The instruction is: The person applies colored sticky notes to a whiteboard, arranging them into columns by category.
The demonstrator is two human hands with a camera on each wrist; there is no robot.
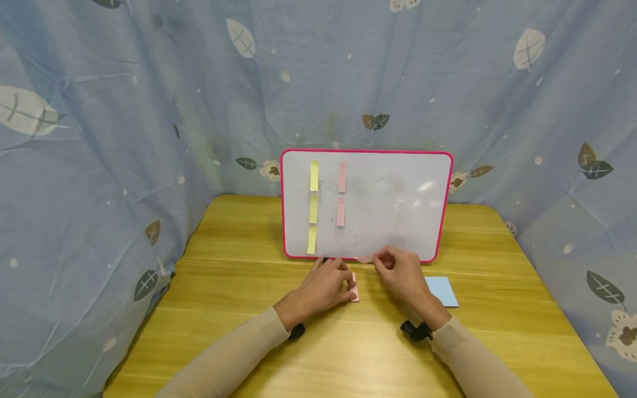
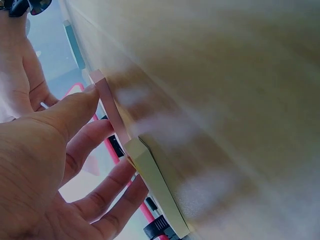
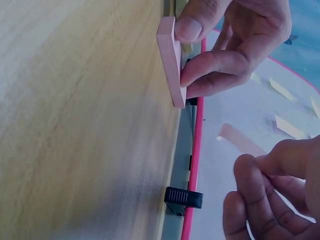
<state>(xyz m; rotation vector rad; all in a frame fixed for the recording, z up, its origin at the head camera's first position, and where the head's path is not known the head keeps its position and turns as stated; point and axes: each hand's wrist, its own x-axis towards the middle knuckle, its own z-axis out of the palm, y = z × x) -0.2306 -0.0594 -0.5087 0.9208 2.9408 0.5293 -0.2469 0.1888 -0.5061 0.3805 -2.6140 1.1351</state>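
My right hand (image 1: 402, 275) pinches a pink sticky strip (image 3: 241, 138) between thumb and forefinger, just in front of the whiteboard's lower edge. The strip's free end points left, toward my other hand. With bent fingers, my left hand (image 1: 325, 284) holds a narrow pad of pink sticky notes (image 3: 172, 65) on the table, thumb near one end and fingertips farther along. A pale yellow sticky pad (image 2: 157, 182) lies end to end beside it, under the left fingers and hidden in the head view. The whiteboard (image 1: 393, 221) bears yellow strips (image 1: 313, 209) and two pink strips (image 1: 342, 178).
The pink-rimmed whiteboard stands upright on the wooden table (image 1: 239, 243), with black clips (image 3: 183, 197) at its lower edge. A light blue sticky pad (image 1: 444, 292) lies right of my right wrist. Patterned blue curtains (image 1: 318, 72) surround the table.
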